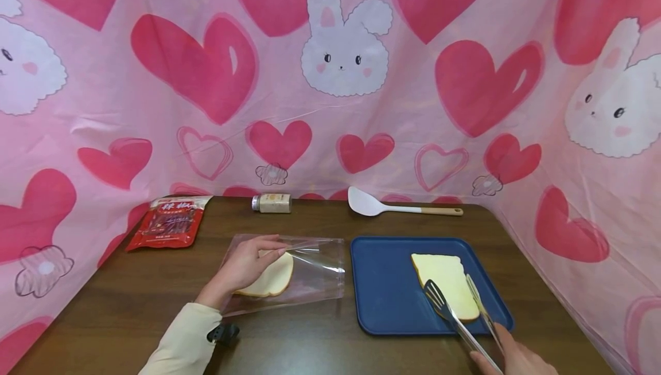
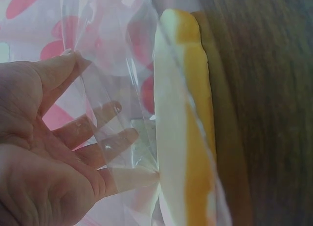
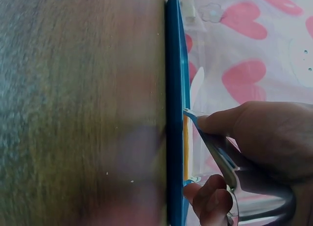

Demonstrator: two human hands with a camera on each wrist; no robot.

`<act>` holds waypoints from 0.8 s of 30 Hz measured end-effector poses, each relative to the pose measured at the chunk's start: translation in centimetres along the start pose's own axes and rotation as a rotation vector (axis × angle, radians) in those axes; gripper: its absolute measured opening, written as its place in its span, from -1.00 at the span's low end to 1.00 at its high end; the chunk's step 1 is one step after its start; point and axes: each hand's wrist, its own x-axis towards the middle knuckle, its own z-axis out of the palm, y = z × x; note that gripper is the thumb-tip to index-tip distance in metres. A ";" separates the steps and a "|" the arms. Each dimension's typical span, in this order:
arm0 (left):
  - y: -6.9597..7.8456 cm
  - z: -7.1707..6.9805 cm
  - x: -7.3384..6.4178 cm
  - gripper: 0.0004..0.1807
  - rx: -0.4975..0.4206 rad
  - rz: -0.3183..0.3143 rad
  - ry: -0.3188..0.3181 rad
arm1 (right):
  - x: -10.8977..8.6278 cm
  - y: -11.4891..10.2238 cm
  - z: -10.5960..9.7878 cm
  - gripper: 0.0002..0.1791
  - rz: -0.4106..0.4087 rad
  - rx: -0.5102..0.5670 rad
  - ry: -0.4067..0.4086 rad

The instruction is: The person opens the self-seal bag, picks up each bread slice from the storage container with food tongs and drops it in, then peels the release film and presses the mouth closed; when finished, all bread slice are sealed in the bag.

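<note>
Between thumb and index finger, my left hand point(image 1: 247, 261) pinches the film of a clear plastic bag point(image 1: 321, 269); its other fingers show through the film in the left wrist view. Inside that bag lies a slice of bread point(image 2: 188, 123), flat on the table. My right hand point(image 1: 521, 356) grips metal tongs point(image 1: 465, 334) at the front right. Their spread tips straddle another bread slice point(image 1: 450, 278) on the blue tray point(image 1: 384, 286), one slotted tip at its left edge, the other along its right. Whether the tips touch the bread I cannot tell.
At the back left is a red food packet point(image 1: 170, 223). A small seasoning jar point(image 1: 273, 203) lies on its side near the back edge. A white spatula point(image 1: 366, 202) with a wooden handle lies behind the tray. Pink patterned cloth point(image 1: 351, 117) encloses the brown table point(image 1: 289, 343).
</note>
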 end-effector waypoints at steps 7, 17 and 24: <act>-0.1 0.0 0.0 -0.73 -0.011 0.001 -0.004 | -0.2 0.0 0.3 -0.01 -0.015 0.018 0.039; -0.3 0.0 -0.2 -0.72 -0.011 -0.007 -0.009 | -0.4 -0.2 0.7 -0.05 -0.031 0.034 0.089; -0.3 0.1 -0.2 -0.72 -0.008 0.000 -0.007 | -0.6 -0.5 0.6 -0.04 -0.016 0.036 0.081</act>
